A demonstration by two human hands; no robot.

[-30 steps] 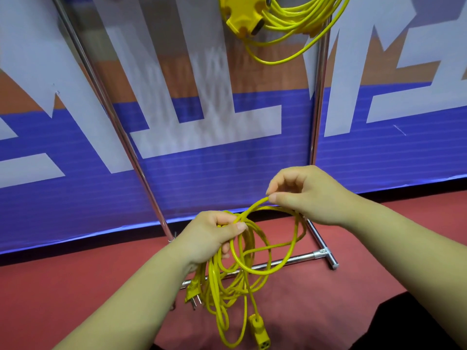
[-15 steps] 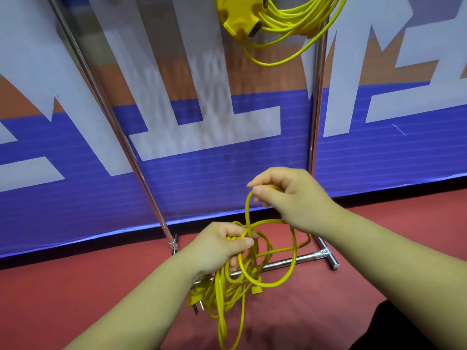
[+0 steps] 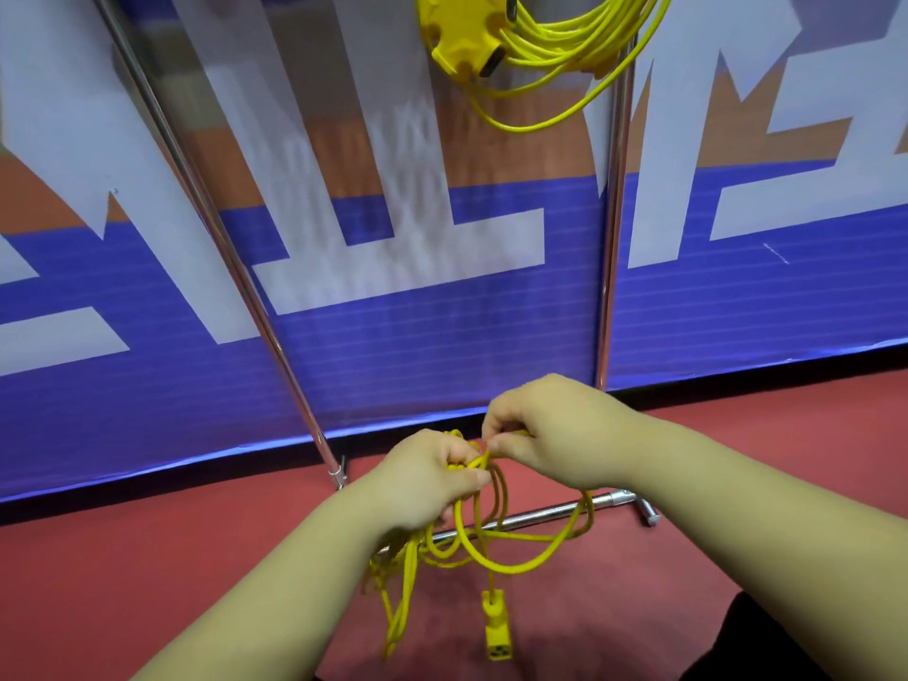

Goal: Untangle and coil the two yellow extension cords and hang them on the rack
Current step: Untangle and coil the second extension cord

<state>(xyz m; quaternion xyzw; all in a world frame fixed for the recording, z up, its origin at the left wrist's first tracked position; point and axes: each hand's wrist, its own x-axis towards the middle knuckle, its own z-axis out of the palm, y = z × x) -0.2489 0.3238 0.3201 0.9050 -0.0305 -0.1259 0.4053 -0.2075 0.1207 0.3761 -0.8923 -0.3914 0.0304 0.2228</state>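
The left hand [image 3: 422,479] grips the yellow cord [image 3: 496,548] loops so they stay together, while the right hand [image 3: 555,435] pinches one strand to add.

hung cord [image 3: 565,41] and rack [image 3: 610,238] both cut off at top edge, left hand [image 3: 422,479] hides gathered loops of held cord [image 3: 511,567]

I count two yellow rubber extension cords: one coiled cord [image 3: 565,41] up on the rack, one looped cord [image 3: 511,567] in my two grips, left grip [image 3: 427,479] and right grip [image 3: 550,430]. Two shiny metal rack poles: left pole [image 3: 223,248], right pole [image 3: 612,238].
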